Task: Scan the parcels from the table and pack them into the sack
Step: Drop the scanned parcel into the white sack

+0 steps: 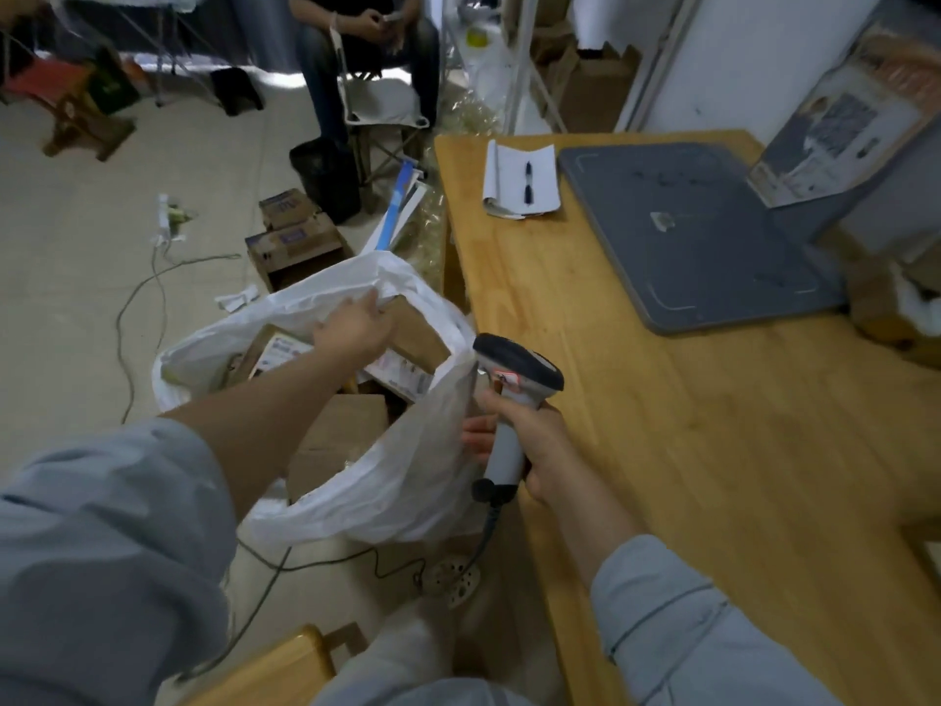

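Grey sleeves (117, 542) fill the lower edge of the view, one on each forearm. Left hand (356, 326) is reached into the mouth of the white sack (407, 481), which stands on the floor against the bench's (713, 425) left edge. Its fingers lie over the top of a brown parcel (415, 331) at the sack's far rim; whether they grip the parcel, hold the rim, or merely rest there cannot be told. Right hand (529, 440) is wrapped round the handle of the scanner (509, 394), held upright just beside the sack's near rim, head turned toward the sack. Several cartons are visible inside the sack. On the bench lie a grey mat (687, 231) and a notepad (522, 180) with a pen (528, 183). Remaining parcels (876, 298) sit blurred at the bench's far right edge, well apart from both hands. Judgement: the next parcel lies to the right, across the bench; the right hand is nearer but occupied, so the left must withdraw from the sack and cross over.
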Demonstrator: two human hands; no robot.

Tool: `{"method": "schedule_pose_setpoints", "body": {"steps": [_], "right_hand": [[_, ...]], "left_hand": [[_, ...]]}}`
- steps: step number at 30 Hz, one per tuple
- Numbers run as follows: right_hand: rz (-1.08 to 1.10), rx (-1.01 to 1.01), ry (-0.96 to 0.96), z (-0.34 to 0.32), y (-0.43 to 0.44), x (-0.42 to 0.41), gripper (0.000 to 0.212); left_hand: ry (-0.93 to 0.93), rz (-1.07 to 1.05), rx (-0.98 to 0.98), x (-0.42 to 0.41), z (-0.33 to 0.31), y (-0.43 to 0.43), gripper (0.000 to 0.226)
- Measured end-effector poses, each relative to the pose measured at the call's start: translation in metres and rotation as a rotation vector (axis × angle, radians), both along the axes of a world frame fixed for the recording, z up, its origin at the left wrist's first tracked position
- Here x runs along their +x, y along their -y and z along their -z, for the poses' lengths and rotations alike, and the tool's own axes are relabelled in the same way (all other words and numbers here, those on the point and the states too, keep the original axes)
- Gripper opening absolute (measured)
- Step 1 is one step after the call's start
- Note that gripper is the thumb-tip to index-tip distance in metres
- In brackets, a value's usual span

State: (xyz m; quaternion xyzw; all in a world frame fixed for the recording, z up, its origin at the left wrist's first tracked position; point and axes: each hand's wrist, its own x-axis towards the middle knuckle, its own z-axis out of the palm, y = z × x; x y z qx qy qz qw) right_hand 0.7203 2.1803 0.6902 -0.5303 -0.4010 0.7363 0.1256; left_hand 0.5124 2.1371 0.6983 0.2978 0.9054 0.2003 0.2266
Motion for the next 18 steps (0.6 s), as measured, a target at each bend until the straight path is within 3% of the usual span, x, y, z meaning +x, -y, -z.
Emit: {"method": "schedule_pose_setpoints", "body": {"steps": [7,12,14,16,18], "right_hand": [[0.451,-0.098,-0.225,-0.047,-0.068,0.086,0.021],[0.753,-0.054,-0.363,-0.086,-0.143,0.166,0.014],[0.841,-0.009,-0.376,-0.100,-0.177,0.198,0.012],[0.902,0.035,-0.362,-0.110,-0.210,0.227,0.011],[0.935,0.062,-0.338,-0.114,-0.239,0.251,0.012]], "left_hand": [[-0.043,0.467,0.012,0.118,-0.032,-0.135,0.063],[-0.011,0.789,0.059,0.203,-0.052,-0.231,0.061],[0.045,0.886,0.097,0.236,-0.057,-0.268,0.047],[0.082,0.972,0.153,0.265,-0.052,-0.312,0.013],[0.085,1.023,0.196,0.294,-0.049,-0.357,0.019]]}}
